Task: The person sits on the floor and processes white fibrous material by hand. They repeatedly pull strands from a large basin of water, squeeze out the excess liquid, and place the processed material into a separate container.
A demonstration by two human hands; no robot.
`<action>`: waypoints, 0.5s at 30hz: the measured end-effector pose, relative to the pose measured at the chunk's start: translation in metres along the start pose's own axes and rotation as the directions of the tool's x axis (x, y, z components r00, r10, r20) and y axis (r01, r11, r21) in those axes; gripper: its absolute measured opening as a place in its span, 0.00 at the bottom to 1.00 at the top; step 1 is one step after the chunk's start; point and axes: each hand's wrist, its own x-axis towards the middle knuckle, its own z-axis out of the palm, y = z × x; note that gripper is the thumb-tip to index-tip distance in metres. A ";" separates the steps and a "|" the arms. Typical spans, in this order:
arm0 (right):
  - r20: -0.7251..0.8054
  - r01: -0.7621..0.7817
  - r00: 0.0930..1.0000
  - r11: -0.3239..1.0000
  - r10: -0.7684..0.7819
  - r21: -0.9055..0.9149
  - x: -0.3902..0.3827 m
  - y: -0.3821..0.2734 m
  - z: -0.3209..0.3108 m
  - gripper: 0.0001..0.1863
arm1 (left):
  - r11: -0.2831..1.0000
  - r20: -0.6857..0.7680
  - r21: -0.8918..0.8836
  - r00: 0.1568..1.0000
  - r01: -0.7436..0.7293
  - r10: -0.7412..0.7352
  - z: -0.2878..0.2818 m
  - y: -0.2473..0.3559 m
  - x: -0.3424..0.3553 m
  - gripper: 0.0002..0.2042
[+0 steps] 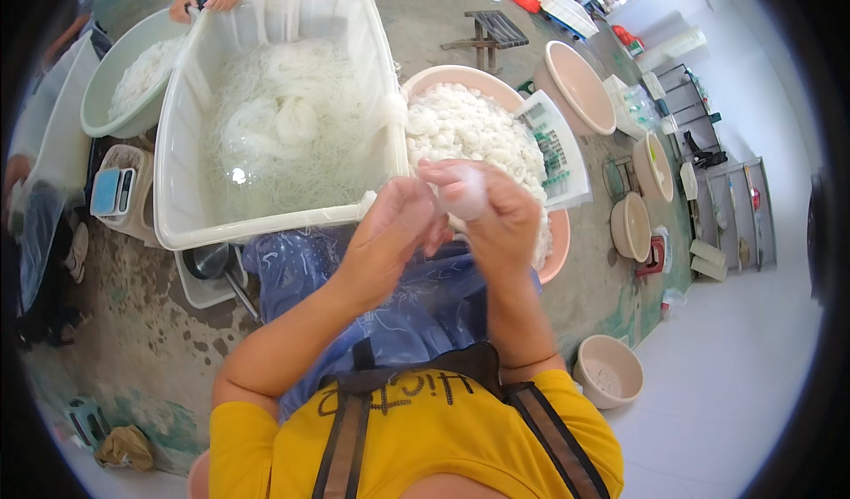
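My right hand (496,207) is closed around a small white bundle (466,195), apparently of noodles. Close beside it, my left hand (400,224) has its fingers curled; whatever they grip is hidden. Both hands are over the near right corner of a large white tub (274,232). Fine white noodles (274,136) lie in water inside this tub. To its right, many white noodle bundles (465,123) fill a pink basin (558,247). A white plastic sheet or bag with green print (558,149) lies over that basin's right side.
Another person's hands (208,0) are at the tub's far left corner, beside a pale green basin (99,118) with white bundles. A scale (113,191) and a metal pan (211,262) are left. A stool (496,31) and empty-looking basins (580,92) stand right.
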 end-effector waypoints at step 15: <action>0.216 0.444 0.894 0.698 -0.393 -0.562 0.008 -0.037 -0.006 0.03 | 0.872 -0.023 0.446 0.971 -0.202 0.237 0.018 0.036 0.014 0.09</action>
